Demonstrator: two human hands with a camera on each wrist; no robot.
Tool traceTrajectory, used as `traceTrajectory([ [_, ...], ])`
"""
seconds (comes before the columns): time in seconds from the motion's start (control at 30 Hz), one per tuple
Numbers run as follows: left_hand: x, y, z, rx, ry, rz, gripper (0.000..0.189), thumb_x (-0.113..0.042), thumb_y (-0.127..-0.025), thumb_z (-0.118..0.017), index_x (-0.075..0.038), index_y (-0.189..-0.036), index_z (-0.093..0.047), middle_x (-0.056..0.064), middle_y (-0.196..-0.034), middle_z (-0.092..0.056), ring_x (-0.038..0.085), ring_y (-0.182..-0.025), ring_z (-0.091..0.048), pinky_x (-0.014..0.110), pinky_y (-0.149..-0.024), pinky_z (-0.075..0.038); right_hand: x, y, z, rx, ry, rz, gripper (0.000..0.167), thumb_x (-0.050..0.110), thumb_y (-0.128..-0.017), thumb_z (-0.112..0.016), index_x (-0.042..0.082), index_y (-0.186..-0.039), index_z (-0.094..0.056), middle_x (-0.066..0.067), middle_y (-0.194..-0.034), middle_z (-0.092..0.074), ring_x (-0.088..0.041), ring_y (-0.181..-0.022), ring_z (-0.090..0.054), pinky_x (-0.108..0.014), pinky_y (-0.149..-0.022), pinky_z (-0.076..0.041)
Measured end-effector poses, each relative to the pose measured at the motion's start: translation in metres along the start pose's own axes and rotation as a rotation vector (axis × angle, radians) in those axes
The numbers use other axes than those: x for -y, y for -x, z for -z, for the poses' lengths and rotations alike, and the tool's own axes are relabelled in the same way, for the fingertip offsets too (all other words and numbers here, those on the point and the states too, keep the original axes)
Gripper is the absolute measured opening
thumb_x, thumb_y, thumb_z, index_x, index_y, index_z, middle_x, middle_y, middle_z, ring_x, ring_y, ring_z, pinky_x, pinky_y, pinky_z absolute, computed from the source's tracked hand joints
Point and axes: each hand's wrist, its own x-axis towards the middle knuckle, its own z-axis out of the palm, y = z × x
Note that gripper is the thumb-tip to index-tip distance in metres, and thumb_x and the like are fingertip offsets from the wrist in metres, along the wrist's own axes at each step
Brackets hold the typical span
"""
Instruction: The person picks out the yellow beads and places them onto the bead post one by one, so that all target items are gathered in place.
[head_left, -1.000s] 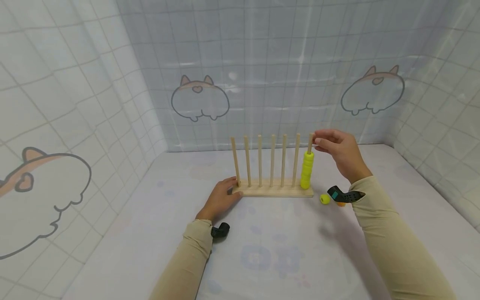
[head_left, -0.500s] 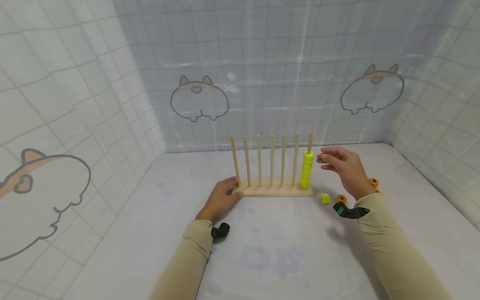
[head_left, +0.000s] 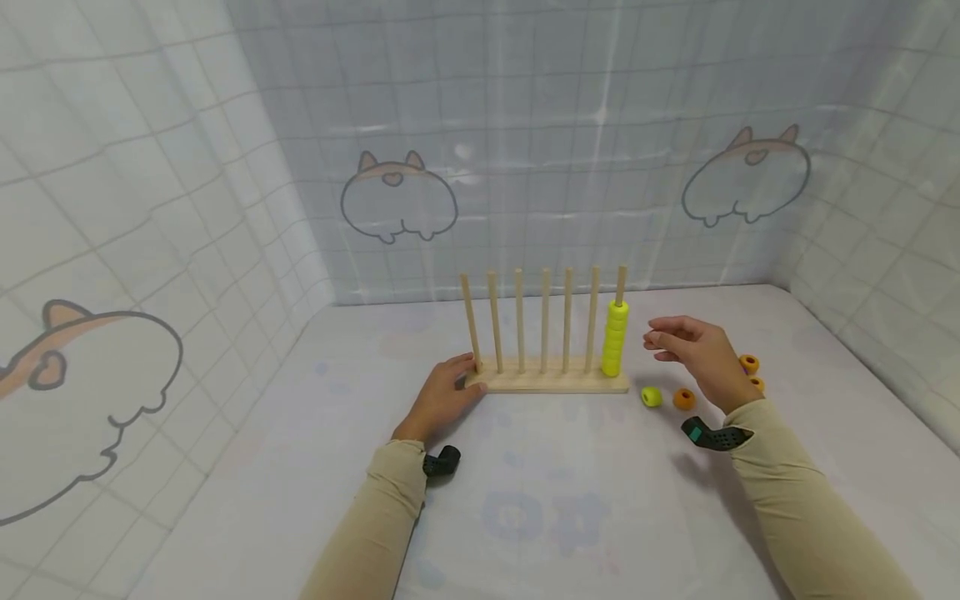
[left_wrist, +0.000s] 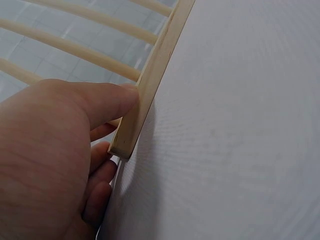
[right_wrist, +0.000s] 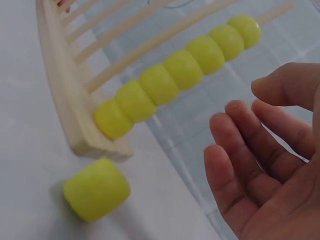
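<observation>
A wooden peg rack (head_left: 545,383) with a row of upright pegs stands on the table. Its rightmost peg carries a stack of yellow beads (head_left: 613,342), and the other pegs are bare. My left hand (head_left: 441,398) grips the left end of the base, thumb on the front edge and fingers behind, as the left wrist view also shows. Right of the rack my right hand (head_left: 699,354) hovers with loosely bent fingers and nothing between them. Below it lie a loose yellow bead (right_wrist: 96,190) and an orange bead (head_left: 684,399).
Two more orange beads (head_left: 748,363) lie beyond my right wrist, with a bit of purple showing near them. A tile-patterned sheet (head_left: 525,167) with cartoon animal prints hangs behind the table (head_left: 525,500) and along both sides.
My right hand has moved from the top of the rightmost peg down and to the right, uncovering orange beads. The left hand has stayed on the rack.
</observation>
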Motion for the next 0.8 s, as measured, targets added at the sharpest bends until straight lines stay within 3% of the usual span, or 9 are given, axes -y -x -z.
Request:
traceTrajectory([
  [0.17,0.000,0.000,0.000,-0.003,0.002,-0.003,0.053,-0.029,-0.095,-0.066,-0.003,-0.141,-0.057,0.006,-0.153,-0.046,0.031,-0.143,-0.036,0.046,-0.118,-0.026,-0.006,0.002,0.005,0.027,0.065,-0.043,0.051,0.031,-0.099,-0.066,-0.005,-0.133,-0.055,-0.017,-0.123,-0.066,-0.012,-0.102,-0.068,-0.029,-0.087,-0.057],
  [0.27,0.000,0.001,0.000,-0.018,0.008,-0.021,0.052,-0.027,-0.095,-0.067,-0.002,-0.139,-0.059,0.008,-0.151,-0.048,0.032,-0.142,-0.038,0.047,-0.118,-0.027,-0.011,0.004,0.010,0.070,0.131,-0.086,0.054,0.034,-0.100,-0.064,-0.004,-0.136,-0.054,-0.023,-0.129,-0.062,-0.020,-0.107,-0.066,-0.032,-0.090,-0.056],
  [0.4,-0.001,0.000,-0.001,-0.022,0.007,-0.043,0.051,-0.025,-0.094,-0.067,-0.001,-0.138,-0.059,0.010,-0.150,-0.049,0.033,-0.141,-0.039,0.048,-0.118,-0.028,-0.017,0.006,0.016,0.130,0.201,-0.151,0.058,0.039,-0.098,-0.064,-0.002,-0.138,-0.054,-0.022,-0.132,-0.061,-0.031,-0.110,-0.064,-0.034,-0.092,-0.055],
  [0.6,-0.001,-0.001,-0.001,-0.020,0.017,-0.054,0.051,-0.025,-0.094,-0.067,-0.001,-0.138,-0.059,0.010,-0.150,-0.049,0.034,-0.141,-0.039,0.048,-0.118,-0.028,-0.022,0.007,0.020,0.189,0.210,-0.174,0.056,0.037,-0.097,-0.067,-0.002,-0.136,-0.056,-0.020,-0.132,-0.062,-0.030,-0.112,-0.063,-0.028,-0.089,-0.054],
  [0.8,0.004,-0.001,-0.001,-0.009,0.001,-0.015,0.054,-0.029,-0.094,-0.067,-0.003,-0.140,-0.058,0.007,-0.152,-0.047,0.030,-0.142,-0.037,0.045,-0.118,-0.026,-0.025,0.009,0.019,0.231,0.239,-0.186,0.051,0.034,-0.097,-0.067,-0.001,-0.133,-0.059,-0.018,-0.132,-0.062,-0.030,-0.114,-0.062,-0.030,-0.089,-0.054],
])
